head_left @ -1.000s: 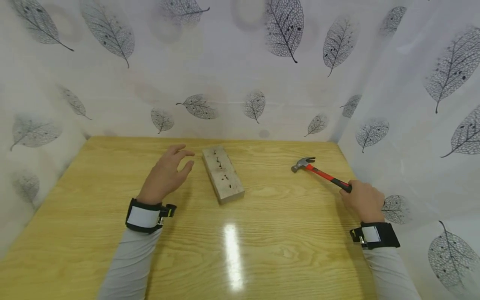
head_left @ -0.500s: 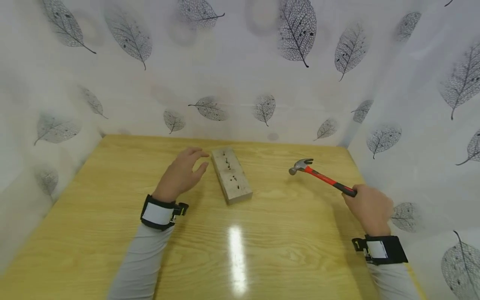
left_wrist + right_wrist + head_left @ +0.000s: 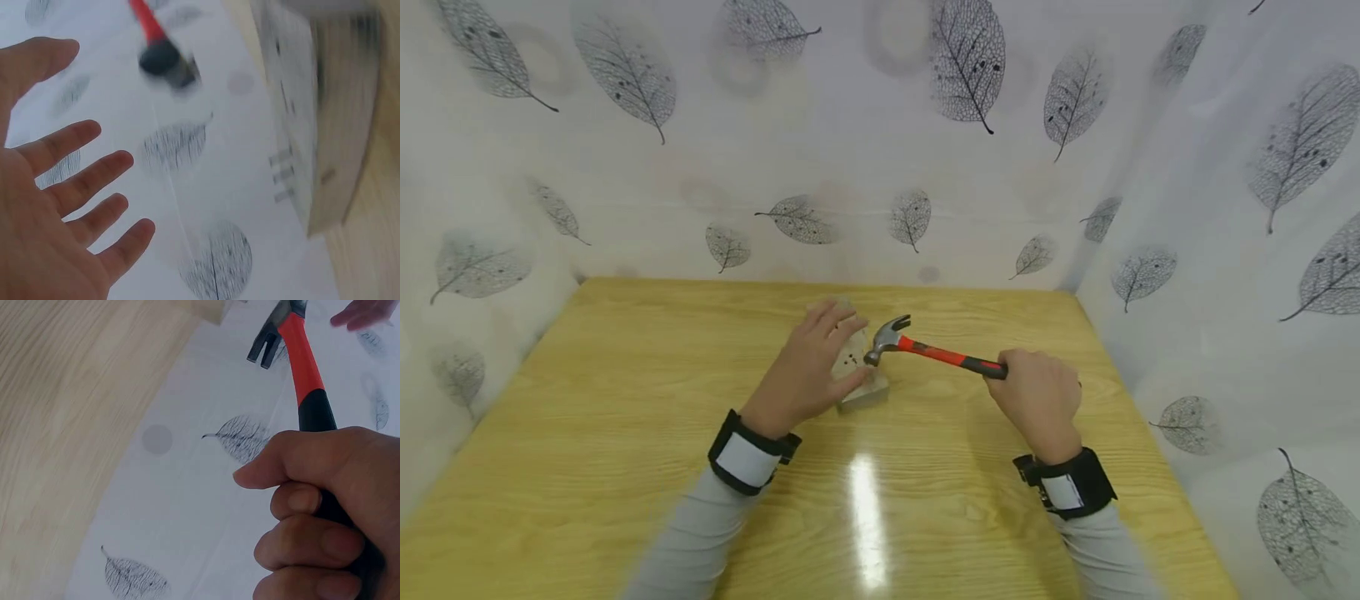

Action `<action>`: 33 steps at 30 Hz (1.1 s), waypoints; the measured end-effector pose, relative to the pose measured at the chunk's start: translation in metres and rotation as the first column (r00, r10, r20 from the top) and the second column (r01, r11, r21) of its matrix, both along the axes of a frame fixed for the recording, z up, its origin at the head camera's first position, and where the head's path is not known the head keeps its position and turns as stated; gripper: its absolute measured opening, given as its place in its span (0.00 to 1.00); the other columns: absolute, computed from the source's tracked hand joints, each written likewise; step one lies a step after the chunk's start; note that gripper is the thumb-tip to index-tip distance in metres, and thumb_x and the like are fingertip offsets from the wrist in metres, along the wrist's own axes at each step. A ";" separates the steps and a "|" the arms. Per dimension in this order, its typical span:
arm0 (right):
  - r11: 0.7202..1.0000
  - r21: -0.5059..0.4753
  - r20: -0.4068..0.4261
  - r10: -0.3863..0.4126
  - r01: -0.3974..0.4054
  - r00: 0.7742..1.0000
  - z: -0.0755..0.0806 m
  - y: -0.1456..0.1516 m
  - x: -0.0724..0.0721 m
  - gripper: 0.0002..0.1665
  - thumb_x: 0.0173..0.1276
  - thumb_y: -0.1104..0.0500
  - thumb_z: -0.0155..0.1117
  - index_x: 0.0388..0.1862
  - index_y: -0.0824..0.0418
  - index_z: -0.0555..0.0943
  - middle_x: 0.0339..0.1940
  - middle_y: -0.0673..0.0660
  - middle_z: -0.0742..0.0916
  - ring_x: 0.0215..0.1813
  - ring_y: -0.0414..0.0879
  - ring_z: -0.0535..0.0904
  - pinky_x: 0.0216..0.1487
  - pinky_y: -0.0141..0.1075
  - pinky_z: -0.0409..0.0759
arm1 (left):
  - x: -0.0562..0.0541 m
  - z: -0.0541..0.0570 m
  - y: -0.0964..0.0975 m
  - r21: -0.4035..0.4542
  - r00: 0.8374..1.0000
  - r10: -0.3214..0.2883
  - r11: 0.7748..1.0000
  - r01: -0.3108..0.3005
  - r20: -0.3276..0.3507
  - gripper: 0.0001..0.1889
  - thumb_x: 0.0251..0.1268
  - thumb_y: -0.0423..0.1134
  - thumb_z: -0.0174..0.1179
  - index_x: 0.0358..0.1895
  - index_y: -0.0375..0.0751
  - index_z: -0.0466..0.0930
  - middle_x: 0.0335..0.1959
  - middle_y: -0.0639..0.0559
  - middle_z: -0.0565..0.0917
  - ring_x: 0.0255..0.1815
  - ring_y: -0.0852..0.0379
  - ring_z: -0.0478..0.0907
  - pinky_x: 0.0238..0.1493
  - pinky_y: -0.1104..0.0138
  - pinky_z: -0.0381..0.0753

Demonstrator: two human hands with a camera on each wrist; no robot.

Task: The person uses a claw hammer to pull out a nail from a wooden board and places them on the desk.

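A claw hammer (image 3: 940, 353) with a red and black handle is gripped near its handle's end by my right hand (image 3: 1037, 396). Its steel head overlaps the near part of a pale wooden block (image 3: 863, 398) in the head view. Dark holes mark the block's top, and small nails (image 3: 283, 175) stick out of it in the left wrist view. My left hand (image 3: 801, 367), fingers spread and holding nothing, hovers over the block and hides much of it. In the right wrist view, fingers (image 3: 306, 540) curl round the black grip.
The wood-grain table (image 3: 625, 400) carries the block near its back edge. A white curtain (image 3: 850, 150) printed with grey leaves hangs behind the table and along both sides. Each wrist wears a black strap (image 3: 752, 454).
My right hand has swung the hammer leftward from the right side to the block. My left hand has moved right, from beside the block to over it.
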State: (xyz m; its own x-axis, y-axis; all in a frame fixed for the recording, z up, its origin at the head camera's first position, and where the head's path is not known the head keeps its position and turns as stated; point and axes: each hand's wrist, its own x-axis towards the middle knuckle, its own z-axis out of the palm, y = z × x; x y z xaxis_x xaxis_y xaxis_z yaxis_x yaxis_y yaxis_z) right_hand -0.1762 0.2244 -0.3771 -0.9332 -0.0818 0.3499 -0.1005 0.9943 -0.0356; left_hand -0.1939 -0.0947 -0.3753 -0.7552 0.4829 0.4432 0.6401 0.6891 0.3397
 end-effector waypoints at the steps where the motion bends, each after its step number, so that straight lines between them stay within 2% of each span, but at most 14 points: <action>1: 1.000 0.005 -0.002 0.016 -0.016 1.000 0.000 -0.009 -0.001 0.13 0.59 0.58 0.70 0.17 0.54 0.79 0.09 0.50 0.68 0.12 0.45 0.57 0.13 0.34 0.51 | 0.002 -0.002 0.006 -0.010 1.000 -0.028 1.000 0.028 -0.004 0.33 0.66 0.48 0.68 0.70 0.38 0.72 0.70 0.40 0.73 0.77 0.39 0.60 0.77 0.44 0.60; 4: 0.999 0.015 0.008 0.052 -0.052 0.999 -0.001 -0.034 -0.002 0.12 0.58 0.58 0.71 0.18 0.54 0.79 0.09 0.49 0.69 0.13 0.44 0.58 0.12 0.34 0.53 | 0.005 -0.009 0.021 -0.026 0.996 -0.088 0.996 0.088 -0.005 0.34 0.65 0.48 0.69 0.71 0.39 0.72 0.70 0.40 0.73 0.75 0.41 0.64 0.75 0.48 0.66; 7: 0.997 0.020 0.038 0.067 -0.068 0.997 -0.001 -0.053 -0.002 0.11 0.58 0.58 0.72 0.19 0.54 0.80 0.09 0.48 0.70 0.12 0.44 0.60 0.12 0.34 0.55 | 0.007 -0.014 0.028 -0.030 0.994 -0.110 0.994 0.110 -0.013 0.34 0.63 0.47 0.71 0.70 0.38 0.73 0.68 0.40 0.75 0.69 0.44 0.72 0.68 0.51 0.74; 10: 0.997 0.021 0.059 0.069 -0.070 0.996 -0.001 -0.065 -0.002 0.11 0.57 0.57 0.73 0.20 0.53 0.80 0.10 0.48 0.71 0.12 0.44 0.61 0.12 0.34 0.56 | 0.007 -0.018 0.031 -0.047 0.995 -0.098 0.994 0.097 -0.018 0.35 0.63 0.47 0.72 0.70 0.37 0.73 0.66 0.41 0.76 0.65 0.45 0.76 0.63 0.52 0.79; 14: 0.996 0.016 0.060 0.087 -0.088 0.994 -0.001 -0.078 -0.002 0.12 0.56 0.58 0.74 0.19 0.53 0.79 0.10 0.48 0.71 0.13 0.43 0.60 0.12 0.34 0.56 | 0.006 -0.022 0.030 -0.095 0.998 -0.067 0.993 0.068 0.020 0.32 0.66 0.50 0.69 0.68 0.40 0.75 0.60 0.45 0.81 0.59 0.48 0.79 0.60 0.54 0.80; 17: 0.994 0.012 0.057 0.107 -0.108 0.993 -0.001 -0.085 -0.003 0.13 0.56 0.58 0.75 0.18 0.53 0.79 0.10 0.47 0.70 0.13 0.42 0.59 0.12 0.33 0.56 | 0.005 -0.024 0.029 -0.126 0.998 -0.047 0.991 0.053 0.052 0.24 0.67 0.50 0.67 0.61 0.42 0.79 0.48 0.50 0.85 0.45 0.53 0.82 0.48 0.59 0.82; 19: 0.993 -0.001 0.053 0.117 -0.117 0.992 0.001 -0.088 -0.003 0.14 0.55 0.59 0.74 0.17 0.53 0.78 0.10 0.47 0.68 0.13 0.42 0.59 0.12 0.33 0.55 | 0.004 -0.025 0.029 -0.134 0.997 -0.037 0.990 0.045 0.065 0.18 0.67 0.49 0.67 0.53 0.42 0.82 0.36 0.54 0.84 0.33 0.56 0.78 0.36 0.64 0.79; 21: 0.993 -0.010 0.054 0.120 -0.119 0.991 0.003 -0.091 -0.003 0.16 0.55 0.60 0.73 0.14 0.53 0.75 0.10 0.46 0.66 0.14 0.42 0.57 0.12 0.33 0.54 | 0.003 -0.025 0.029 -0.123 0.995 -0.038 0.991 0.050 0.091 0.13 0.68 0.48 0.67 0.44 0.42 0.81 0.27 0.56 0.79 0.24 0.60 0.72 0.26 0.68 0.72; 23: 0.992 -0.013 0.061 0.125 -0.125 0.990 0.004 -0.094 -0.002 0.19 0.54 0.62 0.71 0.11 0.52 0.72 0.10 0.45 0.64 0.14 0.41 0.56 0.13 0.33 0.53 | 0.002 -0.026 0.028 -0.106 0.991 -0.043 0.993 0.057 0.130 0.13 0.68 0.47 0.67 0.37 0.41 0.78 0.21 0.58 0.71 0.20 0.62 0.66 0.21 0.71 0.64; 25: 0.991 -0.010 0.067 0.133 -0.132 0.989 0.003 -0.096 -0.002 0.21 0.53 0.62 0.70 0.09 0.51 0.70 0.10 0.45 0.63 0.14 0.41 0.55 0.13 0.33 0.53 | 0.001 -0.027 0.028 -0.100 0.983 -0.036 0.993 0.055 0.179 0.14 0.67 0.48 0.67 0.34 0.42 0.77 0.19 0.59 0.68 0.18 0.64 0.63 0.19 0.72 0.60; 28: 0.990 -0.003 0.068 0.144 -0.144 0.987 0.002 -0.099 -0.002 0.22 0.53 0.61 0.71 0.08 0.51 0.69 0.09 0.44 0.63 0.14 0.41 0.55 0.13 0.33 0.52 | 0.000 -0.028 0.027 -0.119 0.973 -0.010 0.992 0.038 0.230 0.16 0.67 0.51 0.67 0.31 0.44 0.74 0.18 0.59 0.67 0.17 0.64 0.63 0.18 0.72 0.59; 31: 0.986 -0.013 0.052 0.165 -0.164 0.985 0.002 -0.102 -0.005 0.21 0.54 0.59 0.73 0.10 0.51 0.71 0.09 0.45 0.64 0.14 0.41 0.56 0.13 0.32 0.52 | -0.001 -0.028 0.023 -0.141 0.962 0.025 0.990 0.014 0.270 0.16 0.68 0.51 0.66 0.30 0.47 0.72 0.18 0.59 0.67 0.17 0.64 0.64 0.17 0.72 0.61; 33: 0.977 -0.036 0.043 0.209 -0.208 0.977 0.002 -0.103 -0.008 0.18 0.54 0.57 0.77 0.15 0.51 0.76 0.10 0.45 0.69 0.14 0.41 0.59 0.13 0.33 0.55 | -0.003 -0.028 0.017 -0.135 0.952 0.043 0.991 -0.002 0.303 0.14 0.68 0.48 0.64 0.30 0.48 0.71 0.19 0.59 0.66 0.17 0.64 0.64 0.17 0.72 0.62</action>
